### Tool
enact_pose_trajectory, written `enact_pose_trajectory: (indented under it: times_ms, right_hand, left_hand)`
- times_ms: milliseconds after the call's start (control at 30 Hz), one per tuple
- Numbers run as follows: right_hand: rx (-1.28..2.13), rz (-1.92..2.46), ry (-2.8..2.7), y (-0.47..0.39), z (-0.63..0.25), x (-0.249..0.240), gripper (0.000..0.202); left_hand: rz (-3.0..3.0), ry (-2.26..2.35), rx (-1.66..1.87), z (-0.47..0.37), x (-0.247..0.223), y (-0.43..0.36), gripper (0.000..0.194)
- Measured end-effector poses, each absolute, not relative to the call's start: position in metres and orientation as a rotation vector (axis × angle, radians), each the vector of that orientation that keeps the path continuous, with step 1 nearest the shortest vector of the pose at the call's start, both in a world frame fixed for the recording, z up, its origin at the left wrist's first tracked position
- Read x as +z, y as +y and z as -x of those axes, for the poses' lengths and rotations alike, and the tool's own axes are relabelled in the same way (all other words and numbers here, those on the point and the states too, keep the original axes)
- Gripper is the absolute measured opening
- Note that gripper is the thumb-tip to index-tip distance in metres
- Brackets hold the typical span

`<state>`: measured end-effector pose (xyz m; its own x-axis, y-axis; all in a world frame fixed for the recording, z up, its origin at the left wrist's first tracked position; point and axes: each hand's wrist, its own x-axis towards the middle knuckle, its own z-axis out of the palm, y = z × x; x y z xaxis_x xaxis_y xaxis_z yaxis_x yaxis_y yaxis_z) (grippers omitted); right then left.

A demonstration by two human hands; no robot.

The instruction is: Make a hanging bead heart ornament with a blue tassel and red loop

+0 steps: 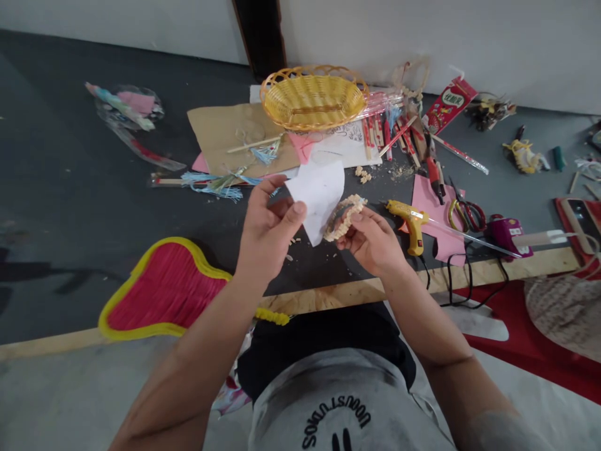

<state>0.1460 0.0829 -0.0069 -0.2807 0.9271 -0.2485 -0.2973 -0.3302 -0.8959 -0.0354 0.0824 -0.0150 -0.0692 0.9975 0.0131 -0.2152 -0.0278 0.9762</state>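
Observation:
Above the table's front edge, my left hand (277, 219) pinches the left side of a piece of white paper (320, 191) between thumb and fingers. Close beside it, my right hand (370, 237) grips a small beige ring with a bumpy rim (345, 220), held tilted. The ring overlaps the paper's lower right edge; whether they touch I cannot tell. Just right of my right hand lies a yellow glue gun (412, 222) with a clear glue stick in its back. Small beige bumpy pieces (363, 174) rest on the table behind the ring.
A yellow woven basket (314, 103) stands at the back on papers and brown card (225, 128). Scissors (464, 210) and pliers (434, 169) lie right, near pink paper (444, 241). A red shape edged in yellow (164, 288) overhangs the front edge at left. Black cable (451, 275) hangs over the edge.

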Motion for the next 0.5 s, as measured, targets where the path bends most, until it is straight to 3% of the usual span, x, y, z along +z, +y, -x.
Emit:
enact_pose_trajectory:
  times_ms: [100,300,500]
  right_hand:
    - [1.789,1.02,-0.881,0.086,-0.147,-0.001,0.036]
    - [1.877,0.922,-0.767,0.091,-0.144,0.008,0.037]
    - [1.712,1.029,-1.093,0.089,-0.151,0.002,0.037]
  left_hand:
    - [-1.236,0.979,1.171,0.041,-0.011,0.076,0.082]
    - [-1.345,1.115,1.042,0.034,-0.007,0.066,0.039]
    - [-1.02,1.213,1.197,0.029,-0.008,0.075,0.03]
